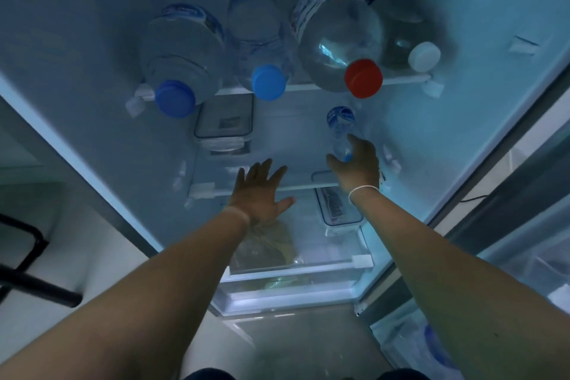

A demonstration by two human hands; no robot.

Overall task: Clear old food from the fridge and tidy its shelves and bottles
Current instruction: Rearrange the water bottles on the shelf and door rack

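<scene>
Head view: an open fridge (92,120) fills the frame, seen steeply from above, its pale inner walls lit blue-white. A white floor shows at 6 o'clock, the door edge runs down at 4 o'clock, and a dark chair frame (27,274) sits at 9 o'clock.

On the top shelf (401,79), toward 12 o'clock, four large bottles lie on their sides with caps facing out: two blue-capped bottles (182,71), a red-capped bottle (339,40) and a white-capped one (424,55). The red cap juts out past the shelf's front rail.

Below, a lidded container (223,120) sits at the left of the middle shelf (209,190). The right hand (357,166) is closed around the lower end of a small water bottle (340,129), which lies tilted on that shelf at about 1 o'clock from centre. The left hand (259,191) is spread wide and flat, holding nothing, over the shelf's front rail.

Lower still, a second container (339,210) lies by the right wall, and a clear bag of yellowish food (271,244) rests under the left wrist.

Risks, as I judge them: lifting the small bottle upward could knock the overhanging red cap and start that round bottle rolling out. A wet, cold bottle held only at its end may also slip. The left forearm hangs close above the bag and could drag it off its shelf.
</scene>
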